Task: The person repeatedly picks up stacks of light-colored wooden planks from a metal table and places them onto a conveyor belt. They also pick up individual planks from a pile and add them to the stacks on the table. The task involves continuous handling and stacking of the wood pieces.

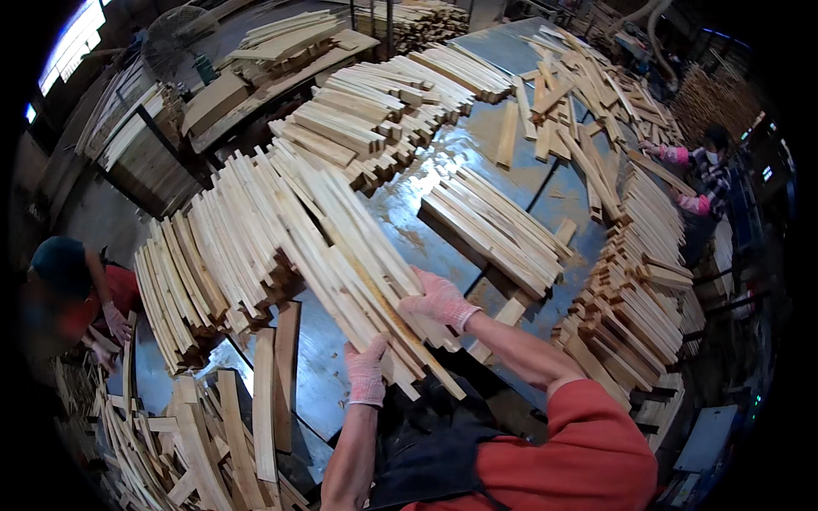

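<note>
My left hand [366, 371], in a pinkish work glove, closes on the near left edge of a bundle of pale wooden strips [351, 260]. On the bundle's right side, my right hand [438, 300] in a matching glove presses against it, fingers partly hidden by the wood. The strips lie side by side, and their near ends stick out unevenly over the table edge toward my dark apron [430, 464]. At their far end they lie next to a long row of stacked strips [243, 213]; whether they touch it is hard to tell.
A shorter stack [494, 230] lies right of me on the metal table [417, 200]. Loose strips [579, 102] are jumbled at the far right, others [213, 443] at the near left. Co-workers handle wood at left [72, 281] and right [707, 175]. Another row [635, 289] curves along the right.
</note>
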Available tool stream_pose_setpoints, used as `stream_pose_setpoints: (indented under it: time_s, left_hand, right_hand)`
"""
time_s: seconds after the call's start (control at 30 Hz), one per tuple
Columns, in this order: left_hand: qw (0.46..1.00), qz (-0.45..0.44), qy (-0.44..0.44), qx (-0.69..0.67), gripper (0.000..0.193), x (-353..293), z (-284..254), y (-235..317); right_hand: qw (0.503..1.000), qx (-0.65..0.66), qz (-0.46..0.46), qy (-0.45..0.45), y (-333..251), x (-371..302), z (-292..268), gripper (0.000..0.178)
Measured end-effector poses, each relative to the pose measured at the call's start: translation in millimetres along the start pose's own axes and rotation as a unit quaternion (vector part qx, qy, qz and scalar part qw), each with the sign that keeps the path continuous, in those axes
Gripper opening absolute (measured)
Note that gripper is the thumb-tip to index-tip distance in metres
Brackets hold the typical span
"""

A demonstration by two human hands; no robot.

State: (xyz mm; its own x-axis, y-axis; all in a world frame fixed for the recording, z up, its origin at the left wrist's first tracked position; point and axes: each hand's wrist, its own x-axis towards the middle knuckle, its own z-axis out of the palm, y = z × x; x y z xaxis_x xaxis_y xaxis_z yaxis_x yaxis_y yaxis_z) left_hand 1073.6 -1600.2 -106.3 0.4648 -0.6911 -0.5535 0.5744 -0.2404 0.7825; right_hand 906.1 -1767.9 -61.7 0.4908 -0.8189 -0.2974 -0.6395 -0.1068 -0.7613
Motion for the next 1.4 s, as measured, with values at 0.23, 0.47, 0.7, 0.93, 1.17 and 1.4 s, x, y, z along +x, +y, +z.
stream_pose_setpoints:
  time_s: [0.23, 0.47, 0.7, 0.93, 1.17, 1.4]
  left_hand:
    - [0.995, -0.068, -0.071, -0.003, 0.061, -51.7, 71.5, -93.3]
    - [0.971, -0.232, -0.041, 0.028, 0.072, -43.0, 115.1, -173.5]
    - [0.985, -0.160, -0.049, -0.040, 0.072, -12.6, 178.8, -211.5]
    - [0.865, -0.321, -0.239, 0.302, 0.052, 37.3, 197.3, -232.8]
    - [0.803, -0.256, -0.219, 0.491, 0.050, 89.6, 193.2, -186.9]
    - [0.909, -0.183, -0.063, 0.370, 0.054, 110.5, 200.8, -164.9]
  right_hand:
    - [0.995, 0.021, 0.090, 0.044, 89.7, -95.0, -58.9, 0.085]
    - [0.990, -0.042, 0.134, 0.002, 191.9, -95.6, -71.4, 0.071]
    - [0.984, -0.117, 0.136, 0.024, 205.7, -46.7, -113.0, 0.069]
    - [0.934, -0.216, 0.282, -0.035, 208.2, -32.5, -163.7, 0.067]
    - [0.910, 0.019, 0.286, 0.299, 291.1, -166.1, -162.9, 0.052]
    - [0.915, -0.162, 0.361, 0.084, 329.9, -225.6, -84.8, 0.059]
